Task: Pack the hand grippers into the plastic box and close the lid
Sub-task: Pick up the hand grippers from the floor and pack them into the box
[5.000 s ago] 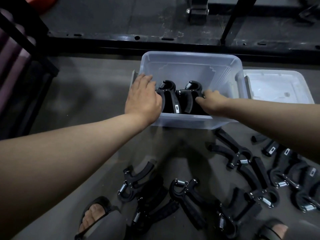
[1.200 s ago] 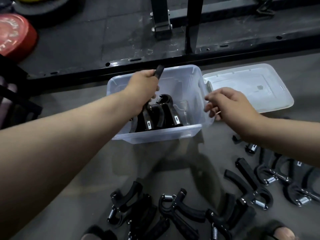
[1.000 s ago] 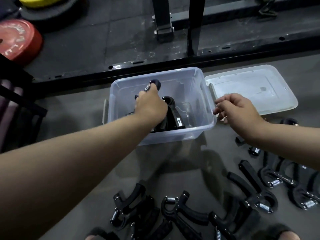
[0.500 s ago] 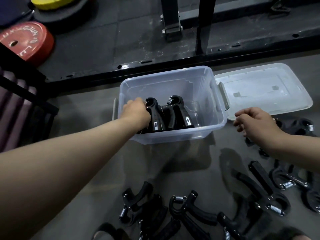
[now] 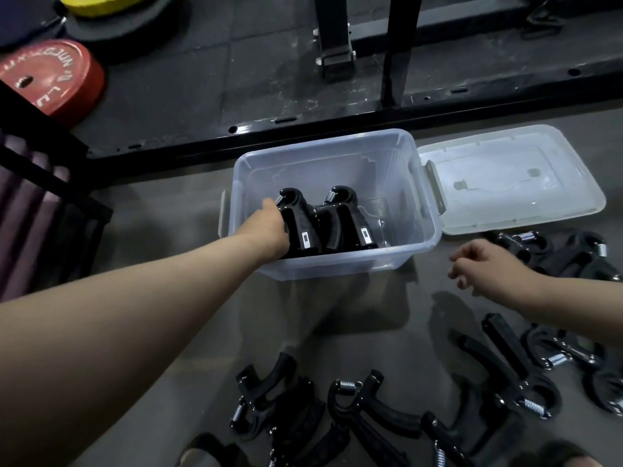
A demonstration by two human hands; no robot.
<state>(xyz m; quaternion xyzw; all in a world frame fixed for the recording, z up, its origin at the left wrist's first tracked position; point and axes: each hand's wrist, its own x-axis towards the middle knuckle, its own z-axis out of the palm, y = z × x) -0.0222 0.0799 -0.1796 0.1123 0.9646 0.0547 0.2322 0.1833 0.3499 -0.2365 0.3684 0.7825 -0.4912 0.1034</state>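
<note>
Black plastic hand grippers [image 5: 332, 220] with steel springs stand inside the clear plastic box [image 5: 418, 210], left hand [image 5: 268, 230] closed around the nearest; right hand [image 5: 485, 264], loosely curled and empty, hovers beside the box.

- Grey floor [image 5: 141, 257] beneath me, smooth, dimly lit with soft shadows.
- Dark rubber tiles [image 5: 215, 75] farther ahead, scuffed with pale marks.
- Black steel rack base [image 5: 337, 124] crossing my view, two black uprights [image 5: 401, 45] rising from it.
- Red weight plate [image 5: 50, 79] at upper left; yellow plate [image 5: 101, 3] beyond it.
- Purple padded bench [image 5: 23, 203] at left.
</note>
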